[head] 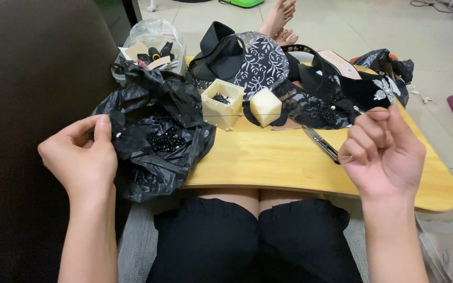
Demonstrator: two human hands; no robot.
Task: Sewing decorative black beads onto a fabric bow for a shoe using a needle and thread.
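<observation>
— What could you not make out from where you sat?

— Plenty. The black plastic bag (155, 141) on the near left of the wooden lap table (289, 162) hid most of what lay in it; I saw only a dark cluster of beads (166, 140) through its opening. The clear bag (153, 44) at the far left was crumpled, so the bits inside blurred together. The heap of black lace and fabric (268, 68) at the far edge covered the table behind it, and the shoe (344, 76) with its silver ornament sat half buried on the far right. My forearms ran out of view at the bottom.

— And your hands?

— My left hand (79, 154) was curled, thumb pressed against the fingers, pinching something small and pale at the edge of the black plastic bag; what it was, I couldn't tell. My right hand (384, 152) was loosely fisted over the near right of the table, fingertips pinched together at the top. A thin thread (300, 112) ran taut from there leftward toward my left hand, passing over the cream box of beads (222, 104) and the plain cream block (265, 106).

— Anything beside the right hand?

— A metal tool (322, 142), perhaps tweezers, lay flat on the table just left of it, untouched.
</observation>
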